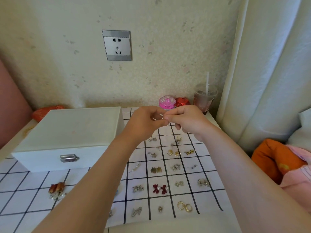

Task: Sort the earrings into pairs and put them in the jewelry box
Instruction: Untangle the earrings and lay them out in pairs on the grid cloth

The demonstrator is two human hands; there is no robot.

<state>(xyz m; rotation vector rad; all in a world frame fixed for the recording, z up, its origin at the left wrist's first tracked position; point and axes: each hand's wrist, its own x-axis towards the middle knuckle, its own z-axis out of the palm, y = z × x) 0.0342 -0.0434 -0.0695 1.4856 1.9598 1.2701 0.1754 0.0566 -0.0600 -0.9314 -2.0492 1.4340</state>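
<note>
Earrings (155,170) are lying spread over a black-and-white checked cloth (33,204) that is covering the desk (168,228). Most of them are sitting two to a square, to the right of and in front of the jewelry box (67,132). Among them, a pair of red bows (160,189) is resting near the middle of the cloth. A pair of gold hoops (184,206) is lying nearer the front edge, and a red-brown pair (56,187) is sitting apart on the left, in front of the box. The jewelry box, white and with its lid down, is standing on the left of the desk, its silver clasp (69,158) facing the person.

Both hands are meeting in the air above the far part of the cloth, just right of the box. The left hand (144,121) and the right hand (188,121) are each curling thumb and forefinger, and their fingertips are pinching a small metal piece (162,117) between them, too small to make out its shape.

Behind the hands, a pink round tin (167,102), a shiny red object (182,101) and a lidded cup with a straw (204,100) are standing by the wall, below a wall socket (117,45). A pale curtain (269,64) is hanging on the right, and an orange cushion (269,158) is lying beyond the desk's right edge.
</note>
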